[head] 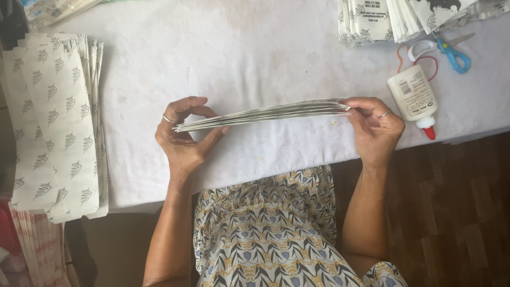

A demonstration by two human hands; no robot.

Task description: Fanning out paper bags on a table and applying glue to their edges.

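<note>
Edge-on, a thin stack of paper sheets [263, 112] runs left to right above the worktop [255, 53], each end pinched: left hand [183, 139] and right hand [374, 130] fingers both grasp it. Right of it lie a white glue bottle [413, 96], red-tipped, and blue scissors [451, 50]; leaf-printed sheets [56, 122] lie left.

White glue bottle [413, 95], barcode label
</note>
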